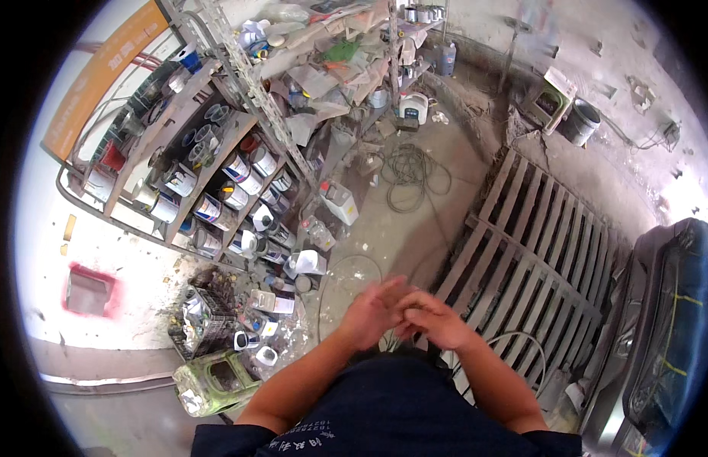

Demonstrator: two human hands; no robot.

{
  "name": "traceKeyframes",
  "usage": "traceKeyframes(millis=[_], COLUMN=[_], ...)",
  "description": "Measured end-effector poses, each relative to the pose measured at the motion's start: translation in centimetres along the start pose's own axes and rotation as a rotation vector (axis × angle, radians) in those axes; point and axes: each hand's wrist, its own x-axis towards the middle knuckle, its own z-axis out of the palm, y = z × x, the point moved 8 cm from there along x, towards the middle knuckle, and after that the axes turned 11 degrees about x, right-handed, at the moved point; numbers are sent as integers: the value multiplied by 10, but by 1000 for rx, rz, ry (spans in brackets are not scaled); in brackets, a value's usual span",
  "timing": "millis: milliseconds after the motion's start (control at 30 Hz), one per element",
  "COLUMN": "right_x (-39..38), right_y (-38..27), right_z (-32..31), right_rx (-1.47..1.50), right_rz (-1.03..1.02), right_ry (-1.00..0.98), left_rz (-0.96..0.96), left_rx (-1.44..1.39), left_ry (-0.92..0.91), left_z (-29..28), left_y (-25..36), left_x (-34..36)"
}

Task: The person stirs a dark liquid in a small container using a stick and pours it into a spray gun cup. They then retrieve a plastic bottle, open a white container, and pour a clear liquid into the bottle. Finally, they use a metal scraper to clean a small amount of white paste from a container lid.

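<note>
My two bare hands meet in front of my dark shirt, at waist height above the floor. My left hand (pixel 371 313) has its fingers stretched forward and to the right, a little smeared by motion. My right hand (pixel 436 320) reaches across from the other side, its loosely bent fingers overlapping the left hand's fingers and palm. No object shows in either hand, though the overlap hides part of the left palm. Beyond the fingers, a thin hose or cable (pixel 320 301) curves over the dusty floor (pixel 369 274).
Left, a metal shelf rack (pixel 211 183) holds many paint cans; bottles and a white jug (pixel 339 202) stand by it. A black crate (pixel 201 321) and a green container (pixel 215 385) lie lower left. Wooden slats (pixel 533 251) lean right, near a vehicle part (pixel 659 320). Coiled cable (pixel 412 177) lies ahead.
</note>
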Motion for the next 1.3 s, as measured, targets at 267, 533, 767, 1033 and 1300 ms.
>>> traceKeyframes(millis=[267,533,767,1033,1300], right_x=[152,325,433,630,873], right_y=[-1,-47,-110,-333,-563], right_z=[-8,24,43,-23,32], right_rx=[-648,-1076,-1062,-1138,-1419], right_rz=[-69,-137,-202,-614,-1058], right_ry=[23,-241,-380,4,246], left_rz=[87,145,248,305,419], left_rx=[65,-6,-53,-79,-185], left_ry=[54,193,323,773,1073], left_z=[-72,-200,-253,-367,-369], left_y=[56,181,283,342,333], left_x=[81,160,195,177,217])
